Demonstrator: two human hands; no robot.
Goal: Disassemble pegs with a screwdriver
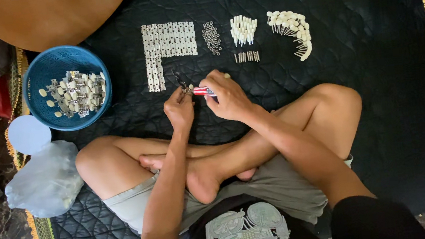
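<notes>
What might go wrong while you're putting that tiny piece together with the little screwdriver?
The small metal part pinched in the left hand could slip, since the right hand pushes a red-handled screwdriver right against it, and the tip might poke a finger. The loose heap of tiny rings and the row of short pins lie just beyond the hands on the dark quilted mat, so a nudge could probably scatter them into its stitching.

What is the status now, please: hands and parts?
Left hand pinches small metal part. Right hand grips red-handled tool against it. Nothing between them.
</notes>
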